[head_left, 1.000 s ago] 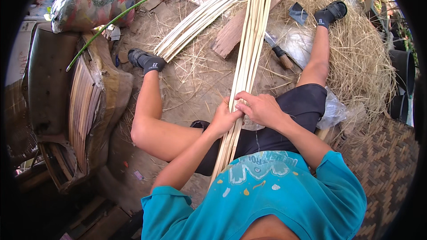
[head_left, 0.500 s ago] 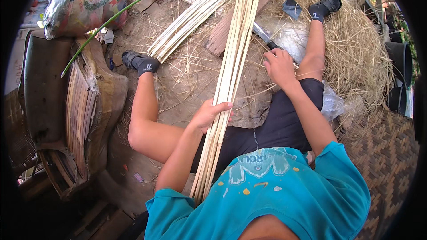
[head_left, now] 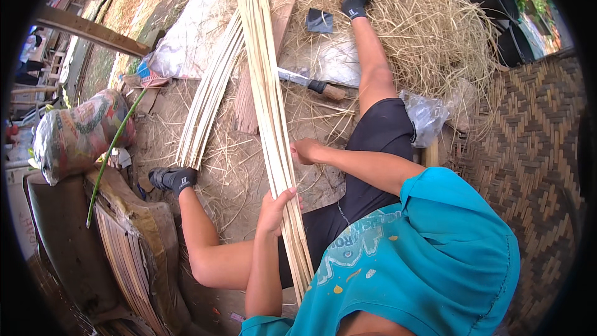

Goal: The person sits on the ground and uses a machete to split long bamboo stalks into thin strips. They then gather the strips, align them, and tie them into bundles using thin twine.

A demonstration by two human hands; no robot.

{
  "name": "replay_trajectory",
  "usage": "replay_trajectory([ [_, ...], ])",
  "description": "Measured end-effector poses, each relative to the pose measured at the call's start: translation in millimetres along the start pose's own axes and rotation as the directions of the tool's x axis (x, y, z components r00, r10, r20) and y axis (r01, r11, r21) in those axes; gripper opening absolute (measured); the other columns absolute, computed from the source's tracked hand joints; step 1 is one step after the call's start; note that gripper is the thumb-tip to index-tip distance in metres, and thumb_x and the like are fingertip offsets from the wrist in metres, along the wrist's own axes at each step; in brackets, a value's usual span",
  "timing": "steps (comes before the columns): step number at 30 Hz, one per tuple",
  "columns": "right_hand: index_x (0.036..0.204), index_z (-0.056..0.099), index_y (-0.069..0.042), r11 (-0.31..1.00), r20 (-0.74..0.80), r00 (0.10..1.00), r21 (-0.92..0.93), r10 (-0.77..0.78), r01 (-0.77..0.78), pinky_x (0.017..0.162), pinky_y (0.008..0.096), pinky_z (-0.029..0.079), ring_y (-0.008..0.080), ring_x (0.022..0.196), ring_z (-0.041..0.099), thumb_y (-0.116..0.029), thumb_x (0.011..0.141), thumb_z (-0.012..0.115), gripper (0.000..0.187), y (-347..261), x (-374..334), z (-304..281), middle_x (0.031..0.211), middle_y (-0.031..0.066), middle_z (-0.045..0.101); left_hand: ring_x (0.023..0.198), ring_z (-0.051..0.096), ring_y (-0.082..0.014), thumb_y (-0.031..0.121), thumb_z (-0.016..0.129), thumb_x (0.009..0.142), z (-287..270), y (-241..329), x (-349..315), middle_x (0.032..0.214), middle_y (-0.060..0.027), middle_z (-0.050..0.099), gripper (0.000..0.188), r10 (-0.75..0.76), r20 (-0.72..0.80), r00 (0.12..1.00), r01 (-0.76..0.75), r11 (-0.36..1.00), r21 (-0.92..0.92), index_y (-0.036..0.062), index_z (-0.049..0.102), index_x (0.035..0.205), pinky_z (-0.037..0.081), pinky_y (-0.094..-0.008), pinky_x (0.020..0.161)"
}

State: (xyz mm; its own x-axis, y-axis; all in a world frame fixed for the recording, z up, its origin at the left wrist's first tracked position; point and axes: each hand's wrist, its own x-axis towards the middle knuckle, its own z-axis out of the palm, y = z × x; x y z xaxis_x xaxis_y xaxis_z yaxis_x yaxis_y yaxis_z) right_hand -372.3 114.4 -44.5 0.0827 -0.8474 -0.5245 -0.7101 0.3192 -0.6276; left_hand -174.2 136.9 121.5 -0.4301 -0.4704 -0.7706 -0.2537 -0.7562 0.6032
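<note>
My left hand (head_left: 273, 211) is wrapped round the lower part of a long bundle of pale split bamboo strips (head_left: 264, 87), its thumb across the top. The bundle slants from my lap up past the far edge of the view. At the bundle's right edge is my right hand (head_left: 305, 151), fingers curled; whether they grip a strip is hidden. A knife (head_left: 317, 85) with a dark and wooden handle lies on the ground beyond, its blade pointing to the bundle. Left of the bundle, a second batch of strips (head_left: 208, 102) rests on the ground.
A wooden plank (head_left: 247, 102) lies under the strips. Piled shavings (head_left: 423, 31) are at the far right, beside a woven bamboo mat (head_left: 522, 149). To the left are a worn seat (head_left: 137, 236), a stuffed sack (head_left: 87, 130) and a green stalk (head_left: 112, 155). A clear plastic bag (head_left: 425, 118) touches my right thigh.
My right hand has left the knife handle and come in to the bundle's edge. The left hand still holds the strips. The view has swung to the right.
</note>
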Motion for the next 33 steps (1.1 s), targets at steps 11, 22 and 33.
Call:
replay_trajectory([
  [11,0.111,0.058,-0.008,0.173,-0.294,0.897,0.915,-0.33,0.363,0.098,0.0345,0.048,0.0166,0.118,0.062,-0.014,0.104,0.057,0.009,-22,-163,-161,0.129,0.0136,0.065,0.069,0.067,-0.0239,0.02,0.07,0.09,4,-1,-2,0.087,-0.0145,0.065,0.031,-0.018,-0.045,0.999,0.02,0.999,0.038,0.0026,0.054,0.111,0.058,-0.0375,0.06],
  [22,0.112,0.053,-0.013,-0.171,-0.745,0.514,0.492,0.425,0.854,0.063,0.0299,0.049,0.0098,0.065,0.053,-0.013,0.102,0.057,0.01,81,-233,-266,0.079,0.0003,0.054,0.065,0.065,-0.0231,0.024,0.072,0.089,3,-9,1,0.083,-0.0142,0.063,0.035,0.016,-0.052,0.998,-0.015,0.999,0.03,0.0049,0.049,0.107,0.057,-0.0363,0.054],
  [33,0.108,0.059,-0.014,0.173,-0.263,0.09,0.819,0.961,0.547,0.04,0.0273,0.029,0.01,0.049,0.038,-0.022,0.094,0.068,0.018,293,-143,-261,0.073,-0.0006,0.051,0.069,0.066,-0.0242,0.02,0.066,0.091,11,-4,0,0.086,-0.016,0.064,0.03,0.024,-0.079,0.997,-0.016,0.995,0.099,0.0017,0.052,0.111,0.058,-0.0373,0.058],
])
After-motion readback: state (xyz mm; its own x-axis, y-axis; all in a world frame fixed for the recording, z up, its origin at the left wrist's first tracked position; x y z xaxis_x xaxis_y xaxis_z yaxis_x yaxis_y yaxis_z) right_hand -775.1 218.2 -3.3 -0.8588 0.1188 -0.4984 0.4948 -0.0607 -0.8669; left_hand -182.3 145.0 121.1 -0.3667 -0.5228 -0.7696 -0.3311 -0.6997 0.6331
